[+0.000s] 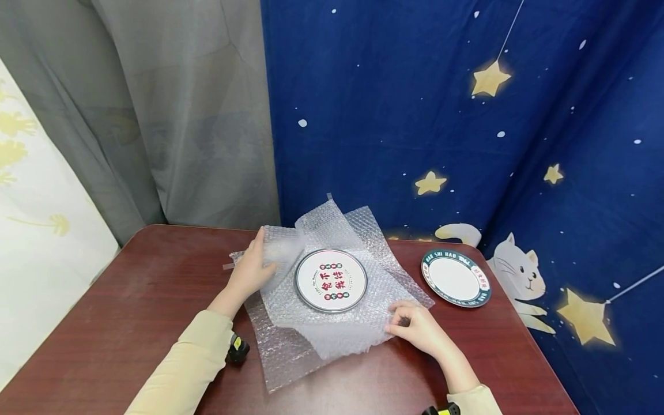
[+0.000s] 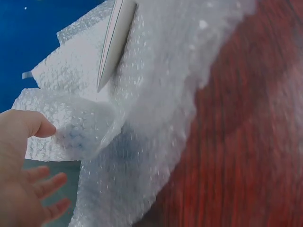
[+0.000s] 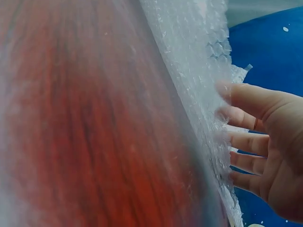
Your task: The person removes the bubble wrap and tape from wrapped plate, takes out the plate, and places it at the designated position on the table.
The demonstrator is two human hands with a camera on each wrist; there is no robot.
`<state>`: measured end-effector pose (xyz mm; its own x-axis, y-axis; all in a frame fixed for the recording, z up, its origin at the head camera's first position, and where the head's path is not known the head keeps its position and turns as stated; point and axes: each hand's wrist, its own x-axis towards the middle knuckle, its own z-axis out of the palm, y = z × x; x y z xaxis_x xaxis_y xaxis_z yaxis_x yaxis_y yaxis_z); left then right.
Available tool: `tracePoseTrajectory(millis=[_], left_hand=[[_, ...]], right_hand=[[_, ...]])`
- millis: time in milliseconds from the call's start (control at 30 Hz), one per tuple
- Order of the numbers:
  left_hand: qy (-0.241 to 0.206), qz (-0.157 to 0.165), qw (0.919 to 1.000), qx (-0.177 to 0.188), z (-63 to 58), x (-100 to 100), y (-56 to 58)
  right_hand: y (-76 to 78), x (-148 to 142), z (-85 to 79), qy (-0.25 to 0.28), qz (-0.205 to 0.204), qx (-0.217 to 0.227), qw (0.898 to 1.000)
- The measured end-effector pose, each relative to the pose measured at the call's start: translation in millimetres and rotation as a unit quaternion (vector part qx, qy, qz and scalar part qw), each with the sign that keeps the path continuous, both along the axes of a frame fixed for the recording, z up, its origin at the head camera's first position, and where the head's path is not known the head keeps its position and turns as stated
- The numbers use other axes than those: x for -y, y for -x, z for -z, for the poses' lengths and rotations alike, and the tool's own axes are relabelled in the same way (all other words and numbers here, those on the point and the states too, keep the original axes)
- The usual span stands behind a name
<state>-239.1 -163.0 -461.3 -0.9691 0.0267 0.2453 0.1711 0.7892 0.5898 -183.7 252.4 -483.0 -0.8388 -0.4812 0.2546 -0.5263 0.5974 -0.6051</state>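
Note:
A white plate (image 1: 331, 280) with a dark rim and red characters lies face up on layered sheets of clear bubble wrap (image 1: 290, 357). Whether more plates are stacked beneath it I cannot tell. At the plate's left, my left hand (image 1: 251, 269) holds a raised flap of the wrap. In the left wrist view the thumb (image 2: 42, 126) lies on the flap's near face, and the index finger is hidden behind it. My right hand (image 1: 417, 328) pinches the wrap's edge at the lower right of the plate. Its thumb tip looks blurred against the wrap (image 3: 199, 71) in the right wrist view.
A second plate (image 1: 456, 279), white with a green lettered rim, lies on the brown table (image 1: 129, 323) near its right edge. Behind the table hang a grey curtain (image 1: 197, 115) and a blue star-patterned curtain (image 1: 373, 115).

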Motion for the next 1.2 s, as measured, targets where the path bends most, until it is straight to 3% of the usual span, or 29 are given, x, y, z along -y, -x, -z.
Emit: tracePoseTrajectory(millis=[233,467,800,967,1200], left_hand=[[0.009,-0.035,0.9987,0.037,6.7,15,-1.0],[-0.014,-0.059,0.9941,0.090,10.4,23,-2.8],[-0.002,-0.078,0.9914,0.105,13.2,27,-8.5],[0.024,-0.061,0.9929,0.099,18.3,30,-10.3],[0.123,-0.003,0.9898,0.072,20.2,30,-15.6]], right_hand=[[0.1,-3,3.4,-0.029,0.003,-0.012,0.999],[0.4,-5,5.7,-0.043,0.013,0.014,0.999],[1.0,-8,10.8,-0.052,0.008,0.044,0.998],[1.0,-10,11.8,-0.053,0.005,0.045,0.998],[-0.1,-10,10.1,-0.055,0.002,0.058,0.997]])
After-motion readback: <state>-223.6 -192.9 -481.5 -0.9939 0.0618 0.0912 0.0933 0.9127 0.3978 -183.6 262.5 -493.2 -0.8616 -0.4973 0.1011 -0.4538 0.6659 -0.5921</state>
